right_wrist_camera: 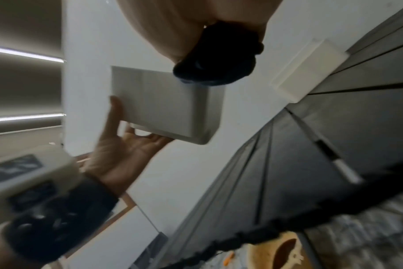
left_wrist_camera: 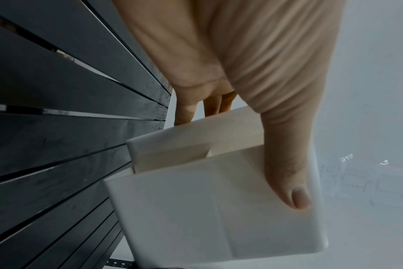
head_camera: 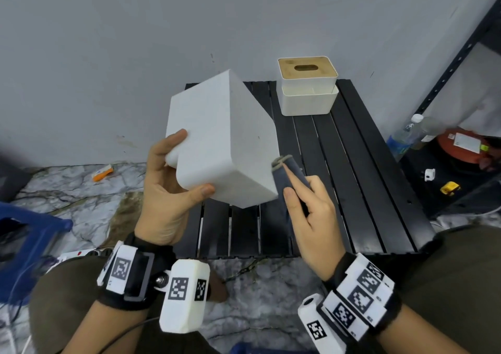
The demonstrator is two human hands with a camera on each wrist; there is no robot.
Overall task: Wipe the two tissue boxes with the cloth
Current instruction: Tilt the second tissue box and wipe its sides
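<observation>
- the left hand (head_camera: 165,191) holds a white tissue box (head_camera: 222,142) up in the air above the near left part of the black slatted worktop (head_camera: 352,177), tilted so that one corner points down toward the person.
- its thumb (left_wrist_camera: 288,174) lies flat along one white face, and the fingers (left_wrist_camera: 186,111) curl round the opposite edge, so the hand is clamped on the box.
- the right hand (head_camera: 311,212) sits just to the right of that box, fingers closed on a folded dark blue cloth (head_camera: 290,174).
- the cloth's upper end, with a grey edge, touches the lower right edge of the held box.
- in the right wrist view the cloth shows as a dark wad (right_wrist_camera: 216,60) against the top corner of the box (right_wrist_camera: 163,102), with the left hand (right_wrist_camera: 117,151) beneath it.
- the second tissue box (head_camera: 307,88), white with a wooden slotted lid, stands upright at the far edge of the worktop near the grey wall (head_camera: 135,42), well apart from both hands.
- a black metal shelf (head_camera: 461,150) at the right carries a plastic bottle (head_camera: 404,136).
</observation>
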